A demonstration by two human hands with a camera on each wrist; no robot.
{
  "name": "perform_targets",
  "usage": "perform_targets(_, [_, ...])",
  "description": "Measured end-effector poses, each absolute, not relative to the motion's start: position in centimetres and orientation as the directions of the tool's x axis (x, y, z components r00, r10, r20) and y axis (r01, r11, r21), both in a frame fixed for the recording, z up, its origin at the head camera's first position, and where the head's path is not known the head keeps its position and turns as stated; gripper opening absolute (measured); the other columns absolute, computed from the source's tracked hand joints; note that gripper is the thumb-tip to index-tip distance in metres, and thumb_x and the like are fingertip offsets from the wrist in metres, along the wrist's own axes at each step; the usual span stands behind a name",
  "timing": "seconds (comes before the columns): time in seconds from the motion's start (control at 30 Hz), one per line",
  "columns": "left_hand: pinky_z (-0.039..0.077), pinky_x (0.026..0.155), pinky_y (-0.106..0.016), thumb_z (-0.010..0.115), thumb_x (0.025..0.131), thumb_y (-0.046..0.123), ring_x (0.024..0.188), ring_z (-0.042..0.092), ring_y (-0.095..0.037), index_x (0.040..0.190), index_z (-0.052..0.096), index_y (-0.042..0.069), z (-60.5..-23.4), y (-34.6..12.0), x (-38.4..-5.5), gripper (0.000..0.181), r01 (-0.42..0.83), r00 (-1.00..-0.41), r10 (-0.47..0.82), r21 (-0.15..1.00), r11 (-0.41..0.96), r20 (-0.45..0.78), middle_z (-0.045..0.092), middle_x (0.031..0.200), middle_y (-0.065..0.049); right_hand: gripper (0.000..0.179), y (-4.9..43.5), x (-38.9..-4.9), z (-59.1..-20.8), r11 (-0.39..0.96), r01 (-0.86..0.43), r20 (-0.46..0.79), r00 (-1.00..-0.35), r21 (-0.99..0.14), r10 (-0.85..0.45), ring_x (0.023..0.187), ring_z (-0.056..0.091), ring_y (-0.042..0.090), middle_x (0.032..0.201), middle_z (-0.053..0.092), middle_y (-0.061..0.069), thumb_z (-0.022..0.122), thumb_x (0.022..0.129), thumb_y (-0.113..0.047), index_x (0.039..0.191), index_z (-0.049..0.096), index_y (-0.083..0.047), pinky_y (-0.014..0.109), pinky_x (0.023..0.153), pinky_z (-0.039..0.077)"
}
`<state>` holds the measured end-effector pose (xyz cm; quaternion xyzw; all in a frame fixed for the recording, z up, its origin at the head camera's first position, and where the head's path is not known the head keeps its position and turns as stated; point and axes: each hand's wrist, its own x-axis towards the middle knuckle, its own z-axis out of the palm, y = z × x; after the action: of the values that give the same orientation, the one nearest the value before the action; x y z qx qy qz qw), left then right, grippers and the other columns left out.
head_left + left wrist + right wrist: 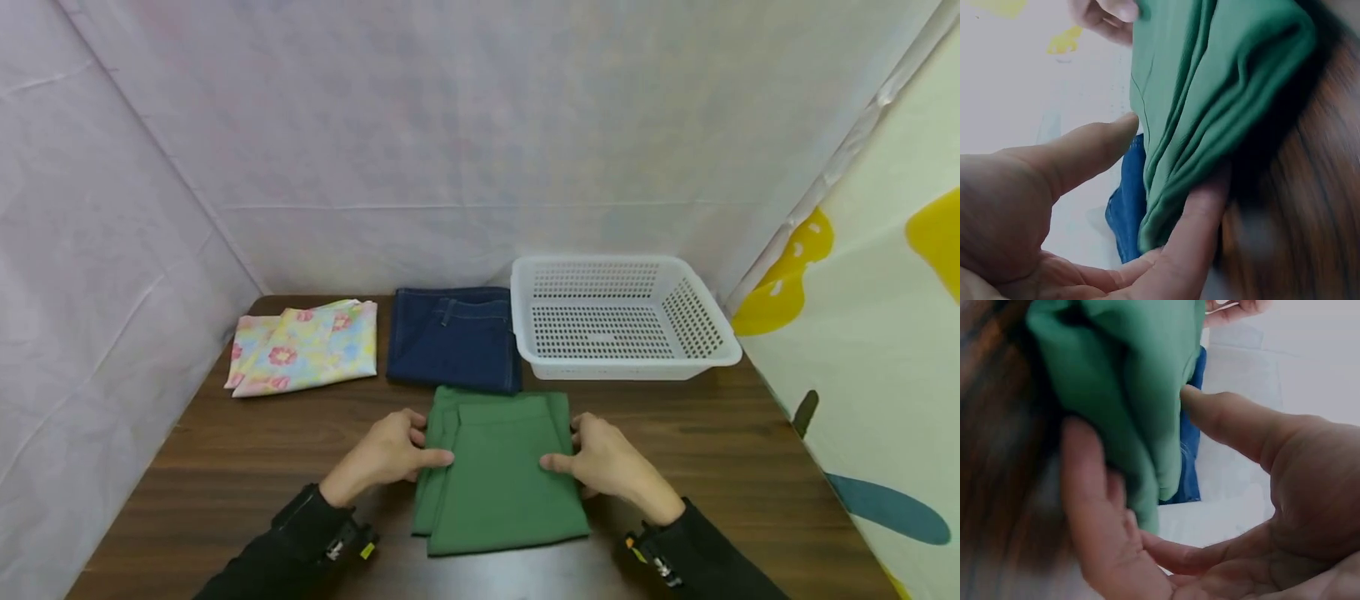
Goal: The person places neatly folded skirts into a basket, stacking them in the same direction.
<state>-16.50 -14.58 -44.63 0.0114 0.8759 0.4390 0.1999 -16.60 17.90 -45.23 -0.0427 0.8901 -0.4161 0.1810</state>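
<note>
Folded green pants lie flat on the table, with a waistband-like seam near the far end and the layers offset at the left. At their left edge, my left hand grips them, thumb on top. The left wrist view shows a finger tucked under the stacked layers. Opposite it, my right hand holds the right edge, its thumb also on top. In the right wrist view its fingers reach beneath the rounded green fold. Parts of the fingers are hidden under the cloth.
Folded dark blue jeans lie just beyond the green pants. A folded flowered cloth is at the far left of the wooden table. The white plastic basket stands at the back right. Pale cloth walls enclose the table.
</note>
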Motion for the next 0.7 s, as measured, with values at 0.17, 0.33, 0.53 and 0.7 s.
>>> perform_targets(0.17, [0.053,0.065,-0.033,0.084,0.085,0.032,0.077,0.062,-0.019,0.127,0.056,-0.002,-44.9,-14.0,-16.8,0.061,-0.111,-0.902,0.284,0.811,0.574,-0.325,0.064,0.096,-0.008,0.074,17.5,-17.2,-45.9,0.568,0.144,-0.331,-0.912,-0.81,-0.241,0.072,0.068,0.023,0.102,0.064,0.015,0.086,0.082,-0.019,0.136,0.044,0.009,0.036,0.055,0.059])
perform_targets(0.33, [0.054,0.078,-0.036,0.083,0.086,0.026,0.091,0.063,-0.019,0.137,0.05,-0.007,-45.5,-13.7,-17.1,0.069,-0.102,-0.885,0.337,0.842,0.53,-0.32,0.065,0.108,-0.007,0.037,17.4,-17.7,-46.4,0.503,0.136,-0.331,-0.887,-0.854,-0.321,0.074,0.068,0.024,0.092,0.067,0.011,0.083,0.085,-0.017,0.112,0.066,0.0,0.038,0.061,0.059])
perform_targets(0.53, [0.053,0.078,-0.034,0.082,0.087,0.027,0.091,0.062,-0.017,0.135,0.055,-0.002,-45.8,-13.7,-17.3,0.062,-0.074,-0.882,0.359,0.841,0.535,-0.306,0.066,0.106,-0.006,0.027,17.7,-17.7,-46.4,0.461,0.054,-0.266,-0.873,-0.886,-0.41,0.081,0.067,0.022,0.092,0.071,0.007,0.079,0.089,-0.019,0.109,0.071,-0.003,0.036,0.071,0.056])
perform_targets(0.7, [0.055,0.073,-0.033,0.08,0.09,0.026,0.084,0.066,-0.018,0.12,0.066,0.007,-45.1,-14.0,-17.2,0.039,-0.07,-0.863,0.409,0.871,0.487,-0.298,0.07,0.095,-0.003,0.031,17.8,-17.4,-45.8,0.333,0.056,-0.221,-0.848,-0.941,-0.482,0.088,0.07,0.029,0.105,0.07,0.014,0.072,0.094,-0.011,0.122,0.064,0.001,0.04,0.075,0.059])
